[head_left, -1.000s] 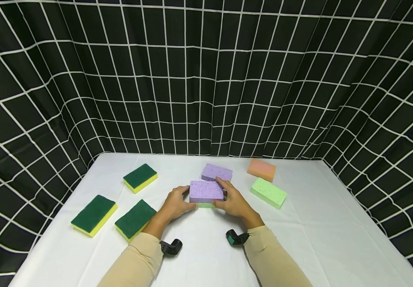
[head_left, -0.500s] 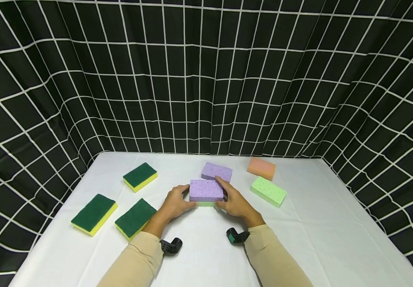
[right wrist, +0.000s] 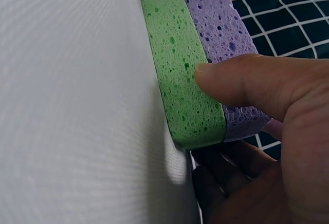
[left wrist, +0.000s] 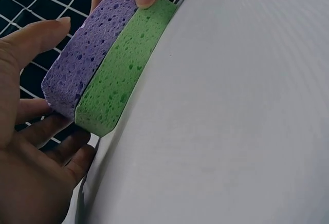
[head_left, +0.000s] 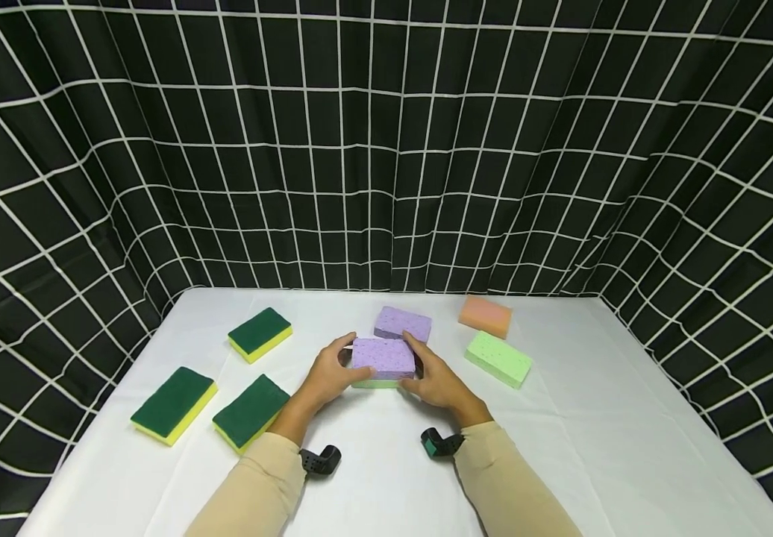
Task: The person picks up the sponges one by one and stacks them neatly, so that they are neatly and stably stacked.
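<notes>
A purple sponge (head_left: pixel 383 355) lies flat on a green sponge (head_left: pixel 374 384), their edges nearly lined up, at the middle of the white table. My right hand (head_left: pixel 435 379) grips the right end of this stack. Its thumb presses the near side at the seam, as the right wrist view shows, and other fingers go behind. Around the left end is my left hand (head_left: pixel 330 373), its thumb (left wrist: pixel 43 36) lifted off the sponges. In the left wrist view its lower fingers are near or touching the end of the stack; exact contact is hard to tell.
Behind the stack lies another purple sponge (head_left: pixel 403 324). To the right are an orange sponge (head_left: pixel 486 316) and a light green sponge (head_left: pixel 498 359). Dark green and yellow scouring sponges (head_left: pixel 174 405) lie on the left, one beside the left forearm. A black gridded curtain (head_left: pixel 386 164) encloses the table (head_left: pixel 601 447).
My left thumb has risen from the stack's lower near edge, and the left index finger has lifted slightly. The right hand and the stacked sponges stay put; the view shifts slightly.
</notes>
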`<state>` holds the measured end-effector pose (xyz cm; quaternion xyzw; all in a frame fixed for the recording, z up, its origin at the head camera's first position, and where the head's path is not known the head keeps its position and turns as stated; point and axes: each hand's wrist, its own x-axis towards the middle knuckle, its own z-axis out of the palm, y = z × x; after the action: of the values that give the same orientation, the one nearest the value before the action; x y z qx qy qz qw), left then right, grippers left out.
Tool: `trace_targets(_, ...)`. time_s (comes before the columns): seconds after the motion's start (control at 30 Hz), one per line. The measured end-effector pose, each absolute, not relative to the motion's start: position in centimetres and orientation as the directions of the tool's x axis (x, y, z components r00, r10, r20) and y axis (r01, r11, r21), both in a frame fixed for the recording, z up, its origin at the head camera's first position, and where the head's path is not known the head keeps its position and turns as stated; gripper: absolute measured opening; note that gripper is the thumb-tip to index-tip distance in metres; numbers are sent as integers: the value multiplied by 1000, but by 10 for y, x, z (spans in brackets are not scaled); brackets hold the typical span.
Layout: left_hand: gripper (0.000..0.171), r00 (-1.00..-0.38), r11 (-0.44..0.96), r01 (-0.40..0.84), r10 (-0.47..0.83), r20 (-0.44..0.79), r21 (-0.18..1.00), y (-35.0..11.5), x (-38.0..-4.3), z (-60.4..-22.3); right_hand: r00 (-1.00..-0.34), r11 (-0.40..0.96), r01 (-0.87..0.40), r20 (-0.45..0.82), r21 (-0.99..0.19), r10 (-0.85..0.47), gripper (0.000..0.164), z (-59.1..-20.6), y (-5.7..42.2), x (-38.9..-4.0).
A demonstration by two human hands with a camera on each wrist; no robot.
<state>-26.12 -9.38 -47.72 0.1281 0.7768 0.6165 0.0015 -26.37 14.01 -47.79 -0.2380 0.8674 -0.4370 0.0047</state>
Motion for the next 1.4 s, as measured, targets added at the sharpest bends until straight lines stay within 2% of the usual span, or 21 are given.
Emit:
trace_targets(0.53,75,-972,226,197,172,160,954,-93,-260,-485,-897,479,-377,183,-793,-404,95,-475,141,-259)
trace_targets(0.7,75,-971,233,200,177,161,952,-91,-260,-485,-891,411,-404,250,-817,-379,96,-466,149,-260)
trace_targets(1.0,77,-972,252,199,176,158,947,-94,-263,-486,-875,382,-480,400,-789,-274,89,-409,162,-245)
trace_targets(1.2,77,-973,262,187,180,142,947,-93,-263,-488,-825,379,-565,505,-733,-254,84,-358,166,-210)
trace_targets(1.4,78,-974,261,186,176,142,947,-93,-263,-487,-773,430,-625,591,-651,-230,84,-334,186,-195)
